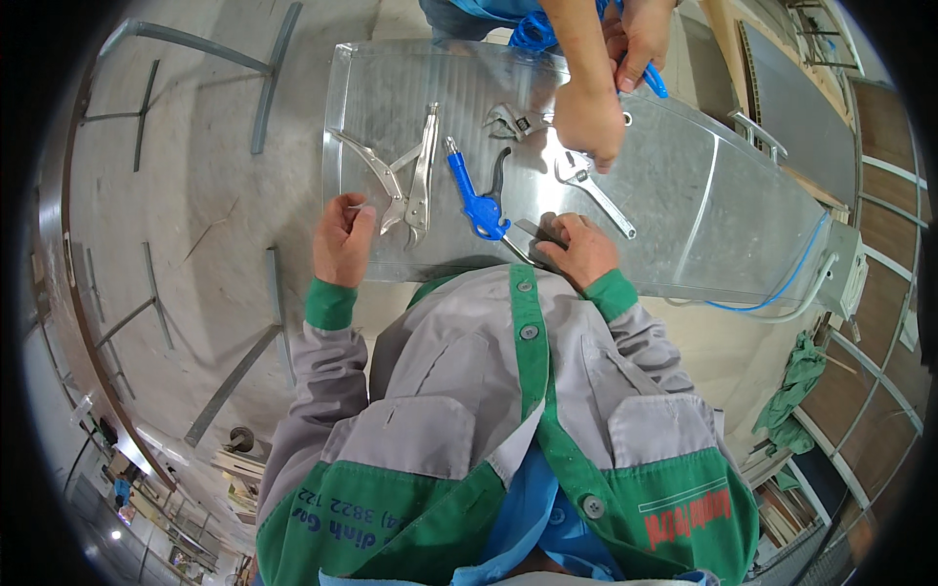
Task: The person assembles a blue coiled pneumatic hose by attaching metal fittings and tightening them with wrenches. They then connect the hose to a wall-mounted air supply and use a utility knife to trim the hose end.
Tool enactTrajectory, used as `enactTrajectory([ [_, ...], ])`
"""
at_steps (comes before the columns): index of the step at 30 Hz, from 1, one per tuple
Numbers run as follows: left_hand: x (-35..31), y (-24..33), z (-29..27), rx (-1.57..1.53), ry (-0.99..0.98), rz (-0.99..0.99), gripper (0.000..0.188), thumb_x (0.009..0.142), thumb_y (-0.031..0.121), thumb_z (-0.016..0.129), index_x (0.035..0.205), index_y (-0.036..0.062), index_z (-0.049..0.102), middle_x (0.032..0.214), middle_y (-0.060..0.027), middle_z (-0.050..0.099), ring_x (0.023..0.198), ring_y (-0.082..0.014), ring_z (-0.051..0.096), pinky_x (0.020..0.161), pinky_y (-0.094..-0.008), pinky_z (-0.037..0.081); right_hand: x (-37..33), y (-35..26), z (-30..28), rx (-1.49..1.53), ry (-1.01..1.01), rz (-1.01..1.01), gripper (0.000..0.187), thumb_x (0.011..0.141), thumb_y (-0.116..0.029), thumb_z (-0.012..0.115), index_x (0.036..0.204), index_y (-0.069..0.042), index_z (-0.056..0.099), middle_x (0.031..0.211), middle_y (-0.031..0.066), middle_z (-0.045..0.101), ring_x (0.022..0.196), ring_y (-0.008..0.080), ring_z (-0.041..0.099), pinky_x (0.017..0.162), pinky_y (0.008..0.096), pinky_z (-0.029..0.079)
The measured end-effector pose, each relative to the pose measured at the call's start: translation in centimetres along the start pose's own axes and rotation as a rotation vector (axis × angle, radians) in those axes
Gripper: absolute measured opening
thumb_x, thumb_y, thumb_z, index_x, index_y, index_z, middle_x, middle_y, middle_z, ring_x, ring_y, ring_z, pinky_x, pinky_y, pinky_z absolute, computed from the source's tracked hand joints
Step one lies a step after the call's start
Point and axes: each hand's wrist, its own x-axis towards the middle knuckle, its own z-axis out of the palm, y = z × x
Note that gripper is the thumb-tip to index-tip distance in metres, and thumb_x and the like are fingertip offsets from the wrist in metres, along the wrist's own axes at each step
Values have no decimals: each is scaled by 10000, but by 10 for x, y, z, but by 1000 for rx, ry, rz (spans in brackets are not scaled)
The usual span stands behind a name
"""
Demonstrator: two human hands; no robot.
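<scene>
My left hand (343, 240) is closed at the near left corner of the metal tabletop (674, 249), thumb against the curled fingers; anything inside the grip is hidden. Just right of it lie silver locking pliers (418, 190), handles spread. A blue air blow gun (479, 207) rests in the middle, nozzle toward me. Beside that nozzle, my right hand (583, 251) has bent fingers on a flat dark grey strip (529, 228), partly covered by the hand. Beyond it lies a silver adjustable wrench (598, 195), and a second adjustable wrench (510, 122) sits farther back.
Across the table, another person's hands (594, 117) reach over the wrenches, with a blue coiled hose (532, 32) alongside. A grey box (840, 269) with a blue cable (782, 289) is at the right end. Metal frames (262, 107) stand on the left.
</scene>
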Motion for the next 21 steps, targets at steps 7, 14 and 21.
enactTrajectory([
  [7,-17,14,12,-79,-52,76,240,970,94,636,1190,10,586,839,21,584,718,-56,490,648,-230,416,4,20,13,-5,-8,84,215,869,-305,732,931,-107,676,933,91,691,859,329,675,737,459,525],
  [14,-44,45,-10,-103,37,115,266,983,88,618,1231,4,571,890,16,569,765,-50,494,671,-217,413,-5,9,12,-4,207,50,224,890,-325,718,932,-108,682,907,97,701,848,330,679,710,448,528],
  [21,-103,64,-29,-43,194,199,268,996,81,599,1240,-24,559,899,7,557,767,-52,492,673,-205,407,-5,-24,18,-36,-148,-77,337,852,-433,730,948,-115,675,905,107,716,865,340,690,754,470,531],
])
